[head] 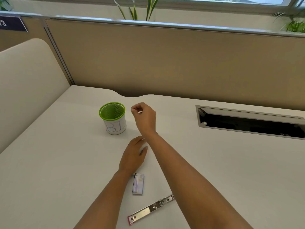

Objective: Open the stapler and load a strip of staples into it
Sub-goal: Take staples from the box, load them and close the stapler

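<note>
Lying opened flat at the near edge of the desk (214,162), the stapler (148,210) is flanked by a staple box (138,183). A small pale item, too small to identify, is pinched in the right hand (145,118) beside the green cup (113,118); the left hand (133,156) is rested flat, holding nothing.

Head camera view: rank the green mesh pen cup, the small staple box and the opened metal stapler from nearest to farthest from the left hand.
From the left hand, resting on the white desk:
1. Small staple box, just behind the wrist, toward the person.
2. Green mesh pen cup, farther up the desk, slightly left.
3. Opened metal stapler, lying flat at the near edge, partly under the right forearm.
</note>
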